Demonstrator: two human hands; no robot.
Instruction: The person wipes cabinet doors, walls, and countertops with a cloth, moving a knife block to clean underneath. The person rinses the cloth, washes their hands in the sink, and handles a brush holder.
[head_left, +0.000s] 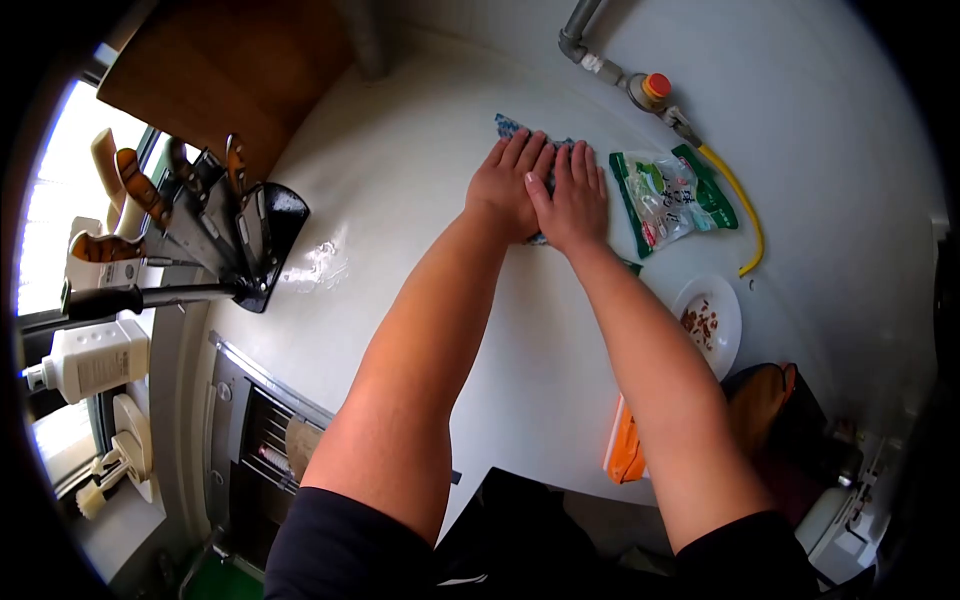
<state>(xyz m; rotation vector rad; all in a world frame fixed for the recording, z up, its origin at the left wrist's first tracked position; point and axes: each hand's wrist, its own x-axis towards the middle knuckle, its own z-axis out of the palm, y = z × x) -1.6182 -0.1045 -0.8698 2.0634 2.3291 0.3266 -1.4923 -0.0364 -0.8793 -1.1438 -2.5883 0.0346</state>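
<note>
Resting flat on a blue-and-white patterned cloth (509, 127), from the head camera, the left hand (507, 192) and right hand (574, 205) sit together, fingers straight, unclenched, covering the cloth! It's on the white countertop (385, 165); just beside it, the green-and-clear plastic packet (672, 197) shows print too blurred to read. Over left, the white bottle's (97, 360) label is too small to read.

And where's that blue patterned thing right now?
In the head view, the blue thing is in the upper middle, under the left hand and right hand on the counter, just left of the green packet.
</note>
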